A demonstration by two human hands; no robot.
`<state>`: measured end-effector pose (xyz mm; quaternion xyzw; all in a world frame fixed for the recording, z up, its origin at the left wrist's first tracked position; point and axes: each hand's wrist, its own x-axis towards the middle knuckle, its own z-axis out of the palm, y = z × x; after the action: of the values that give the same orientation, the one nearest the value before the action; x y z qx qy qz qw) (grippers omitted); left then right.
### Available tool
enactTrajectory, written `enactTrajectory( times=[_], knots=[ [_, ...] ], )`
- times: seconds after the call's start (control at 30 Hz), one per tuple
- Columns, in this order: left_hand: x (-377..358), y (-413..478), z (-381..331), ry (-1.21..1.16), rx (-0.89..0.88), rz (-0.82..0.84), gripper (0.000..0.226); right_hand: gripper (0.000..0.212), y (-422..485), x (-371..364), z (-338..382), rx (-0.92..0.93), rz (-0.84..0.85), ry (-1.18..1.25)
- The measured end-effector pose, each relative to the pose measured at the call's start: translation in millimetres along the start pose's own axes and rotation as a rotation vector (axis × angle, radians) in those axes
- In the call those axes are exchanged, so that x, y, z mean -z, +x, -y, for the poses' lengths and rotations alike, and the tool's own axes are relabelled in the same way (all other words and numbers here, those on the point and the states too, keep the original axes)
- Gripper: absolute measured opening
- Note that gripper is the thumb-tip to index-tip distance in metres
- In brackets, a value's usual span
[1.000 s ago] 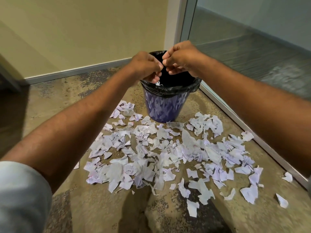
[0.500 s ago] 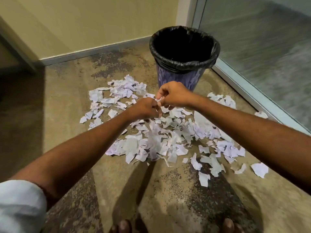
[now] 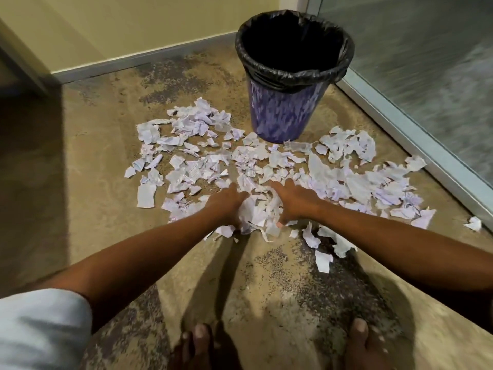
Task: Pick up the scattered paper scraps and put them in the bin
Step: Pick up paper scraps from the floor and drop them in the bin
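Fingertips of both hands are buried in paper, so each grip's closure cannot be judged. The left hand (image 3: 226, 202) and right hand (image 3: 293, 200) flank a bunched heap of paper scraps (image 3: 257, 212), palms turned inward against it. The remaining scraps spread in a band whose long axis runs left to right, beyond and to either side of the grips. The bin (image 3: 289, 102) stands upright past the hands, black liner folded over its rim, interior dark and unreadable. The floor (image 3: 93, 169) is mottled tan concrete; a frosted glass partition (image 3: 426, 49) runs along the right.
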<state>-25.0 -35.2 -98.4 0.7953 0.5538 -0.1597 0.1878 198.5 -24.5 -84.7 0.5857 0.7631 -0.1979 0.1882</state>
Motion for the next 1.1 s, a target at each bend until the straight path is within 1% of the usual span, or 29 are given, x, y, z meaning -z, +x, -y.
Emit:
enactTrajectory(
  times=[0.13,0.2,0.23,0.27,0.37,0.5,0.6,0.67,0.73,0.8,0.83,0.93,1.0,1.1],
  knots=[
    [2,6,-1,-0.055,0.003,-0.010,0.093,0.153,-4,-18,-6,0.018,0.012,0.088],
    [3,8,-2,-0.097,-0.011,-0.010,0.080,0.155,-4,-25,-5,0.040,0.002,0.128],
    [4,9,-2,-0.107,-0.024,-0.015,0.071,0.151,-5,-28,-3,0.046,-0.009,0.134],
    [4,10,-3,-0.113,-0.036,-0.022,0.061,0.143,-5,-31,-1,0.056,-0.029,0.132],
    [4,11,-6,-0.160,-0.043,-0.038,0.038,0.102,-5,-40,7,0.110,-0.113,0.176],
    [4,15,-10,-0.293,-0.023,-0.051,0.021,0.065,-2,-47,16,0.127,-0.148,0.299],
    [5,17,-14,-0.415,0.007,-0.047,0.017,0.040,4,-43,22,0.076,-0.161,0.506],
    [7,17,-16,-0.539,0.062,-0.038,0.017,0.030,3,-32,29,-0.070,-0.111,0.750],
    [9,18,-15,-0.703,0.125,-0.021,0.014,0.031,3,-21,35,-0.224,-0.033,1.031],
    [15,18,-13,-0.854,0.172,0.002,0.014,0.041,4,-10,38,-0.265,0.030,1.287],
    [19,18,-12,-0.906,0.190,0.009,0.015,0.046,4,-3,39,-0.268,0.050,1.363],
    [35,21,-9,-0.999,0.230,-0.024,0.013,0.051,4,20,42,-0.270,0.054,1.481],
    [52,21,-9,-1.049,0.244,-0.054,0.014,0.052,4,37,43,-0.252,0.035,1.511],
    [84,21,-7,-1.096,0.190,-0.127,0.022,0.048,7,63,44,-0.212,-0.040,1.556]
  ],
)
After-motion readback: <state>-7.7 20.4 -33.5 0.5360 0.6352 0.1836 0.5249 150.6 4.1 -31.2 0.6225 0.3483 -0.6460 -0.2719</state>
